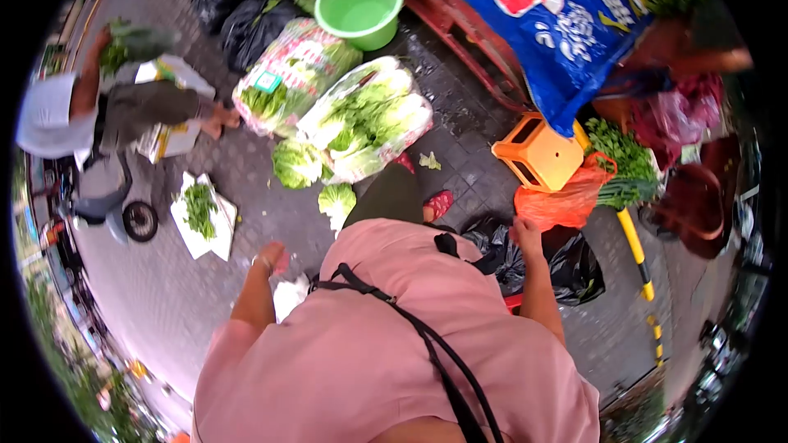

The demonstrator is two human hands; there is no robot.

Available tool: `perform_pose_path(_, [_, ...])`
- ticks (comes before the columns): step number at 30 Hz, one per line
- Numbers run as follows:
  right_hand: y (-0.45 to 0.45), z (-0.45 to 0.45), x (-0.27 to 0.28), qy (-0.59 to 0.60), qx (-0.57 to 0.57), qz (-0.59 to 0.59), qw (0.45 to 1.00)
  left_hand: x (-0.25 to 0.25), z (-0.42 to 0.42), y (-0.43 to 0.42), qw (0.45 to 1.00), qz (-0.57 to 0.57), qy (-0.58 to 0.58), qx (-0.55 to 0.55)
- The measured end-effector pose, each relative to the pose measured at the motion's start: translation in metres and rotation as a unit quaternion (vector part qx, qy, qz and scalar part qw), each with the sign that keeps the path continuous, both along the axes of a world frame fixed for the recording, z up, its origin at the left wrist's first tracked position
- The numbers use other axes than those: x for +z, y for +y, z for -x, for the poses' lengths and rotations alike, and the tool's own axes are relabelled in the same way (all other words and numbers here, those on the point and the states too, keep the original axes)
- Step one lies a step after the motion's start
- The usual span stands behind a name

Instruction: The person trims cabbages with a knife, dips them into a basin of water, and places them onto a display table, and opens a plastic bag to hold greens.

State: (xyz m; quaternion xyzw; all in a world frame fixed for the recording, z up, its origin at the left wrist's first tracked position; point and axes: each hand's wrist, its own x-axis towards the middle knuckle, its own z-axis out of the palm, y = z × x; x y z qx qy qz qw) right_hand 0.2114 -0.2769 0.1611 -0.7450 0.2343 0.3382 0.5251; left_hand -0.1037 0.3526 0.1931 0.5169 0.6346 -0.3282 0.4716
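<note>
Orange bag (556,203) on right, right hand (526,234) seen at near edge; grip cannot be told. Left hand (272,258) near white item (289,299), finger spread cannot be told. Far: leafy heads (353,127) mostly bagged, 2 loose heads (336,199) left outside.

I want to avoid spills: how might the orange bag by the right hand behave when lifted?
The orange bag is probably floppy, given its crumpled sides. Its film looks thin, so it might stretch or tear. Weight is uncertain, its contents being unclear.
</note>
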Motion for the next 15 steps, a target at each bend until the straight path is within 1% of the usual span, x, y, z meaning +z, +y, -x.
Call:
perform_pose_path(1, [0.011,-0.016,-0.004,0.009,0.000,0.000,1.000,-0.001,-0.018,-0.013,1.000,-0.012,-0.009,0.012])
perform_pose_path(3, [0.029,-0.046,-0.002,0.025,0.003,0.006,1.000,-0.028,-0.028,-0.022,0.998,-0.030,-0.052,0.009])
perform_pose_path(4, [0.032,-0.061,0.000,0.065,0.022,-0.009,0.998,-0.030,-0.043,-0.031,0.997,-0.043,-0.063,-0.012])
perform_pose_path(5, [0.031,-0.070,-0.002,0.075,0.064,0.005,0.995,-0.028,-0.062,-0.041,0.995,-0.057,-0.078,-0.035])
perform_pose_path(7, [0.023,-0.093,-0.018,0.090,0.145,0.033,0.985,-0.040,-0.083,-0.056,0.994,-0.056,-0.091,-0.010])
perform_pose_path(8, [0.030,-0.103,-0.012,0.071,0.166,0.097,0.979,-0.040,-0.093,-0.064,0.994,-0.050,-0.098,-0.011])
perform_pose_path(9, [0.024,-0.116,-0.014,0.060,0.230,0.130,0.963,-0.037,-0.102,-0.073,0.994,-0.041,-0.105,-0.013])
perform_pose_path(10, [0.017,-0.138,-0.027,0.043,0.291,0.156,0.943,-0.035,-0.113,-0.078,0.992,-0.038,-0.116,-0.017])
perform_pose_path(11, [0.014,-0.165,-0.043,0.023,0.349,0.178,0.920,-0.033,-0.122,-0.083,0.990,-0.042,-0.131,0.006])
perform_pose_path(12, [0.017,-0.192,-0.059,-0.040,0.424,0.244,0.871,-0.030,-0.130,-0.090,0.988,-0.044,-0.145,0.026])
perform_pose_path(13, [0.030,-0.218,-0.068,-0.133,0.481,0.255,0.828,-0.034,-0.134,-0.095,0.986,-0.044,-0.156,0.045])
perform_pose_path(14, [0.060,-0.241,-0.067,-0.182,0.500,0.255,0.808,-0.043,-0.135,-0.098,0.985,-0.035,-0.152,0.066])
perform_pose_path(15, [0.126,-0.260,-0.032,-0.164,0.509,0.265,0.802,-0.051,-0.137,-0.101,0.986,-0.031,-0.147,0.066])
